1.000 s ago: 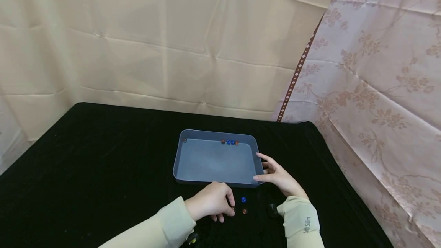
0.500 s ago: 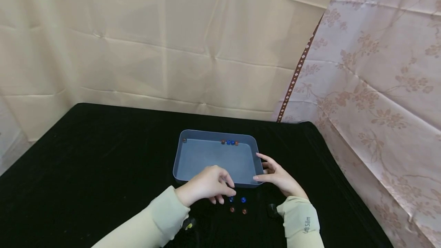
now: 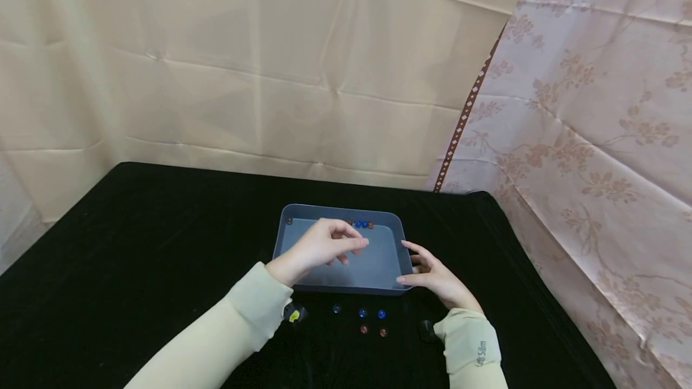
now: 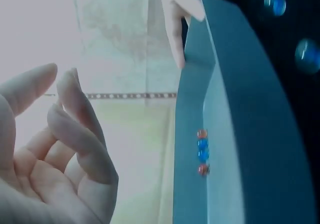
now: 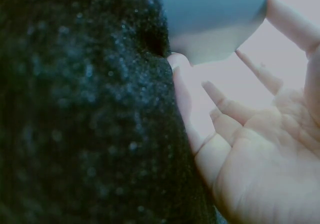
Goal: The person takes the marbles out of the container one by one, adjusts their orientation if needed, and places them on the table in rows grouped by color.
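Head view: one grey tray [image 3: 285,244] lies under the left hand [image 3: 323,244], which hovers with fingers loosely curled, holding nothing visible. Five marbles [image 3: 363,313] lie near the wrists; four marbles in a row [image 3: 363,224] lie beyond its fingertips. The right hand [image 3: 432,275], fingers relaxed, touches the tray's corner.

Left wrist view: fingers [image 4: 75,129] bent, palm empty.

Right wrist view: fingers [image 5: 235,109] spread against the tray.

Beige creased backdrop [image 3: 270,65], floral curtain [image 3: 594,137], black tablecloth [image 3: 135,245]

Matt blue-grey plastic tray [image 3: 285,244] on fuzzy black cloth [image 3: 162,245]; glossy glass-like marbles [image 3: 362,313]; creased fabric backdrop [image 3: 270,65].
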`<state>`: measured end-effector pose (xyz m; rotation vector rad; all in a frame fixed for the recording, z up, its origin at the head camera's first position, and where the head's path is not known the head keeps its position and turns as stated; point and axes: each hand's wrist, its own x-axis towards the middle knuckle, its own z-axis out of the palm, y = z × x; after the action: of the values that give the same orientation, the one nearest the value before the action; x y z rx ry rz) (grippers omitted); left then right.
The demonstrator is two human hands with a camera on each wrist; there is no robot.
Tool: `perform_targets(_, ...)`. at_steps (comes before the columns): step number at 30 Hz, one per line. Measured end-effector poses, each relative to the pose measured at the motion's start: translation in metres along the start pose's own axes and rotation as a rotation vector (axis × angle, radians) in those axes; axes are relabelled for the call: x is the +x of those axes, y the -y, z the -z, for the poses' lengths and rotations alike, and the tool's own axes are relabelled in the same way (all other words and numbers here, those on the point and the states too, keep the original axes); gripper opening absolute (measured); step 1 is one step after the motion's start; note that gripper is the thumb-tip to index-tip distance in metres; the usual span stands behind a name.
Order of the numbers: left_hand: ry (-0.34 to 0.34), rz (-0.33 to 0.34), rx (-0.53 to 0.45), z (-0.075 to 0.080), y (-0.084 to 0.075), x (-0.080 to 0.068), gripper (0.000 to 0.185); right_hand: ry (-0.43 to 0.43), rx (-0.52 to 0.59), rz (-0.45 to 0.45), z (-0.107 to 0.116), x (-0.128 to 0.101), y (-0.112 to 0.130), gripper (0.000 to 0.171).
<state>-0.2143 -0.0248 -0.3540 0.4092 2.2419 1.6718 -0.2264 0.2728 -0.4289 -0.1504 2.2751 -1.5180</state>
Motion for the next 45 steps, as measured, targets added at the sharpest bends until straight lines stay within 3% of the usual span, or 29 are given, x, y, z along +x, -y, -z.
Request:
perform_targets(11,-0.090,0.006,-0.008,0.017,0.003,0.028,0.027,-0.002,-0.002,-0.023,0.000,0.001,0.001,0.077)
perform_targets(21,-0.157,-0.023,0.063,0.023,0.009,0.050,0.029,-0.013,-0.001,-0.022,0.000,0.001,0.001,0.076)
perform_targets(29,-0.214,0.019,0.091,0.028,0.013,0.064,0.034,-0.005,-0.001,-0.017,0.001,0.001,0.001,0.077)
perform_targets(36,-0.188,0.080,0.113,0.023,0.020,0.082,0.037,-0.010,-0.007,-0.008,0.004,0.000,0.000,0.077)
perform_targets(45,-0.160,0.182,0.165,0.014,0.032,0.094,0.047,0.006,-0.005,-0.012,0.003,0.001,0.000,0.076)
